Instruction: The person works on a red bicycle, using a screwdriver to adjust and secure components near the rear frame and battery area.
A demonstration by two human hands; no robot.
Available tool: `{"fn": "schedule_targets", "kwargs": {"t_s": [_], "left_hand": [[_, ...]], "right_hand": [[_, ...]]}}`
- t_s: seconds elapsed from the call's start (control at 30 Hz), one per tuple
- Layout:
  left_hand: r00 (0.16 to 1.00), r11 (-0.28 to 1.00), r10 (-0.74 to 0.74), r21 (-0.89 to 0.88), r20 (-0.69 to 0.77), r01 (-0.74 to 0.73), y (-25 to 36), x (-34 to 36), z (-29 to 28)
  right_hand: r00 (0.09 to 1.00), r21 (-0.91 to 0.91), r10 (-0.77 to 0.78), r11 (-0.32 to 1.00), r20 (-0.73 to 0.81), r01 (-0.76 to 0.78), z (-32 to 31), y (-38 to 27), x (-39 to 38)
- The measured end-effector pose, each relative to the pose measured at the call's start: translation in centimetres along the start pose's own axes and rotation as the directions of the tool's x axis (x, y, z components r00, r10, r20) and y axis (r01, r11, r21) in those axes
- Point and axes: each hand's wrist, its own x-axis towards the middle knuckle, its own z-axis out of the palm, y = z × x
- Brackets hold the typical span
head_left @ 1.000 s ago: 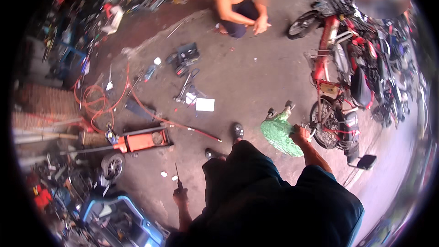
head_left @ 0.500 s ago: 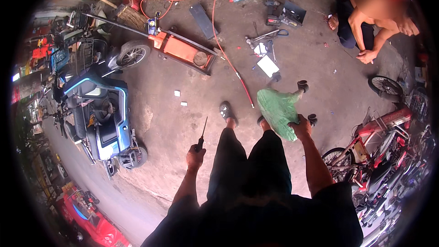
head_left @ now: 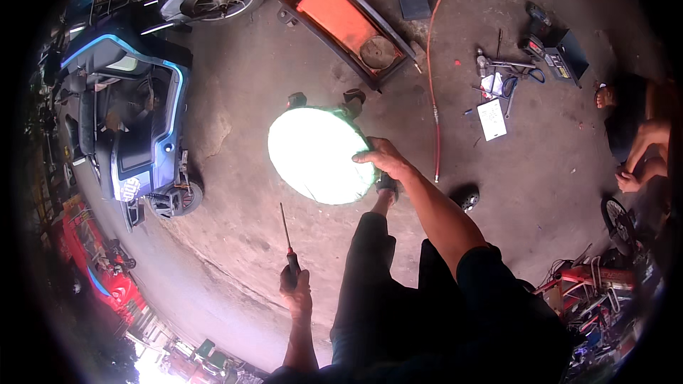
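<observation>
My left hand [head_left: 296, 290] is closed around the dark handle of a screwdriver [head_left: 287, 233], whose long thin shaft points up and away. In front of my legs, my right hand [head_left: 384, 158] grips the right edge of a round-seated stool [head_left: 316, 160]. Its seat is glaring white in the light with a greenish rim. Dark feet that look like casters show beyond its far edge. Most of its underside is hidden.
An orange floor jack [head_left: 338, 21] lies ahead, beside a red hose [head_left: 434, 99]. Scattered tools, paper [head_left: 491, 119] and an open black case [head_left: 565, 55] lie at right near a crouching person [head_left: 633, 135]. A blue three-wheeler [head_left: 153, 128] stands left; bikes [head_left: 590, 281] stand right.
My right hand has swung the stool leftward, turning its round seat up into the light. My view has shifted right and forward. The screwdriver remains in my left hand.
</observation>
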Motion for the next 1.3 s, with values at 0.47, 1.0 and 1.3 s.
{"fn": "schedule_targets", "kwargs": {"t_s": [0.47, 1.0, 1.3], "left_hand": [[0.995, 0.984, -0.083, 0.163, 0.052, 0.073, -7.9, 3.2, 3.4], [0.589, 0.712, 0.214, 0.288, 0.779, -0.640, 16.4, -2.8, 11.0], [0.400, 0.357, 0.142, 0.330, 0.906, -0.874, 19.3, -16.7, 22.1]], "right_hand": [[0.962, -0.407, -0.034, 0.910, -0.270, -0.082, -4.5, 16.1, 1.4], [0.025, 0.505, 0.559, 0.767, -0.829, -0.395, -6.2, 7.3, -56.5], [0.182, 0.866, 0.862, 0.493, -0.473, -0.082, 7.6, 15.9, -62.1]]}}
